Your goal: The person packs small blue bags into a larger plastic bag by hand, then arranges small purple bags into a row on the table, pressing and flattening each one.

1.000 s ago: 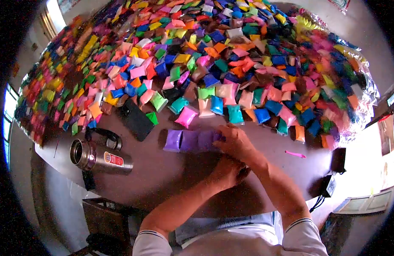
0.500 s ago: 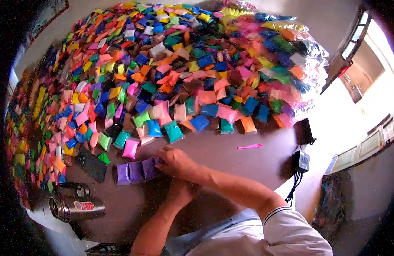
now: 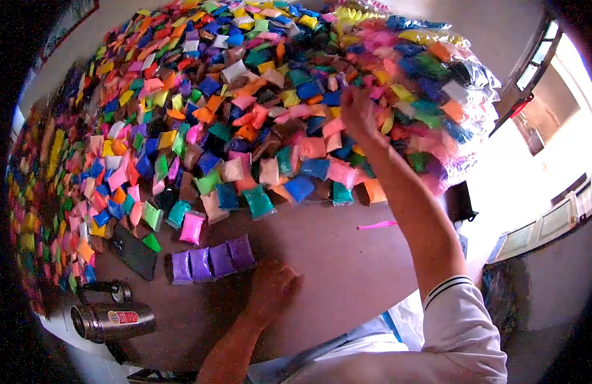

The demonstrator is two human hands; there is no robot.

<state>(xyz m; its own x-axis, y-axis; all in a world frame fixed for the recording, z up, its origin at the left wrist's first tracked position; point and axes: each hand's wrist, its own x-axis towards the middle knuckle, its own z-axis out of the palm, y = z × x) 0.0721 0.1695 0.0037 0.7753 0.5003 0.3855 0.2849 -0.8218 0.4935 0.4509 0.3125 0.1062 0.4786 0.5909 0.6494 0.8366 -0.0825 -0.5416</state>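
A row of several purple packets (image 3: 210, 261) lies on the brown table, just left of my left hand. My left hand (image 3: 275, 281) is closed over the table; what it holds, if anything, is hidden. My right hand (image 3: 361, 118) reaches far out onto the big heap of small coloured packets (image 3: 244, 118), and its fingers are blurred among them. Near the row sit a bright pink packet (image 3: 192, 228) and a teal packet (image 3: 259, 201) at the heap's front edge.
A pink plastic tool (image 3: 377, 225) lies on the table (image 3: 334, 256). At the left are a dark flat case (image 3: 133, 253), a steel flask (image 3: 113, 321) and its lid (image 3: 121, 292). A black box-like object (image 3: 460, 201) stands at the right edge.
My right hand has moved from beside the purple packets up and right onto the heap. The hands are now apart, and a further purple packet shows at the row's right end.
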